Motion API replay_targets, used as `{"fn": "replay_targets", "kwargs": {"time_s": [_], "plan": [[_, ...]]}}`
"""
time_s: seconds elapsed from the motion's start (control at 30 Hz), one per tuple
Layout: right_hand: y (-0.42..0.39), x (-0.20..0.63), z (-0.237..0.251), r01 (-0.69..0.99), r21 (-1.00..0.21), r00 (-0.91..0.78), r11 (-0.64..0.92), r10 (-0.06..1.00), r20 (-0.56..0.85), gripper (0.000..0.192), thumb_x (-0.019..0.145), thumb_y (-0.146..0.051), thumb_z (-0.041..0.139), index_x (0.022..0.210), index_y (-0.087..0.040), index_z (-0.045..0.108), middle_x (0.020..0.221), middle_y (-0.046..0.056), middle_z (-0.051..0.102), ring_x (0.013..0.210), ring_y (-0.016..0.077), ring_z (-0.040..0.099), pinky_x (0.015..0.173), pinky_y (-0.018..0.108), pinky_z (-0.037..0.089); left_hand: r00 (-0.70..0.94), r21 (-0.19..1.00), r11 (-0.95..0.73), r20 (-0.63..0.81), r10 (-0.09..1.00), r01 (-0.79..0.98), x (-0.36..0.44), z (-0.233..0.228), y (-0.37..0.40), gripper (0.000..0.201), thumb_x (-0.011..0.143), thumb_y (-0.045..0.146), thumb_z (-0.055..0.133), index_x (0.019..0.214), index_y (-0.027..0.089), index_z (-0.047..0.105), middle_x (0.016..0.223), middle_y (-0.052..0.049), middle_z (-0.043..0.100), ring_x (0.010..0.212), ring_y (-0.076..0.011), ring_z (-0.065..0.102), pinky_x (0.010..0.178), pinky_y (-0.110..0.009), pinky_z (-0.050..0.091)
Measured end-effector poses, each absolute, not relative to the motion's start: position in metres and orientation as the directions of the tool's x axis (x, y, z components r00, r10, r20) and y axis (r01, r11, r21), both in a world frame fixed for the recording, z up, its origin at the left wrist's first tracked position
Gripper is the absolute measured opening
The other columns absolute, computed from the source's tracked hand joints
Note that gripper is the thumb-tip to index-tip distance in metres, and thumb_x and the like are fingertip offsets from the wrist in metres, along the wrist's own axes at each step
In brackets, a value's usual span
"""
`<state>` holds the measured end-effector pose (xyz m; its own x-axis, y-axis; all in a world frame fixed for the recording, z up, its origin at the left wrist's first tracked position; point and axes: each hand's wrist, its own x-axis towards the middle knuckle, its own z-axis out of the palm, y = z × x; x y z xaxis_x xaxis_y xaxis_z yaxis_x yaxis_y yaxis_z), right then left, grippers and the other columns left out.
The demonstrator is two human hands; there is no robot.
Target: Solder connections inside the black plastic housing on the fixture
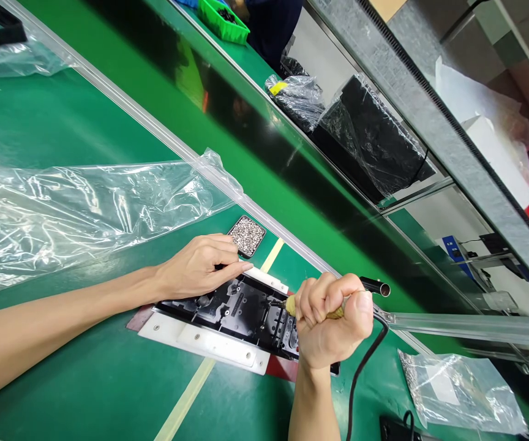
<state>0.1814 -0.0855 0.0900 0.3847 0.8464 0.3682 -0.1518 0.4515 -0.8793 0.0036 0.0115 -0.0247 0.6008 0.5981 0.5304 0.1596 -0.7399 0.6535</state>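
Observation:
A black plastic part (237, 309) lies in a white fixture (209, 346) on the green bench. My left hand (200, 266) rests palm down on the part's far edge, fingers together, pressing it. My right hand (333, 321) is closed around a corded electric screwdriver (375, 286) with a yellowish grip, its tip down on the part's right section. A small black tray of silver screws (246, 236) sits just beyond my left fingertips.
A large clear plastic bag (85, 208) lies to the left. A small bag of screws (457, 383) lies at lower right. Beyond the metal rail (228, 184) runs a dark conveyor with bagged black parts (370, 135). Another person stands by a green bin (223, 21) at the top.

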Motion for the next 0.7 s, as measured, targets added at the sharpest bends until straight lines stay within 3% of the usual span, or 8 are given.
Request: {"fn": "replay_targets", "kwargs": {"time_s": [0.7], "plan": [[-0.0858,0.1808,0.0906,-0.143,-0.878,0.384,0.457,0.843,0.376,0.048,0.100,-0.040,0.049,0.061,-0.017,0.033,0.046,-0.007,0.023,0.036,0.0053,0.022,0.035,0.015,0.029,0.599,0.661,-0.730,0.519,0.610,0.171,0.0040,-0.0232,0.0110,0.049,0.109,0.030,0.057,0.062,0.016,0.049,0.059,0.001,0.045,0.064,-0.0140,0.040,0.071,-0.034,0.035]]}}
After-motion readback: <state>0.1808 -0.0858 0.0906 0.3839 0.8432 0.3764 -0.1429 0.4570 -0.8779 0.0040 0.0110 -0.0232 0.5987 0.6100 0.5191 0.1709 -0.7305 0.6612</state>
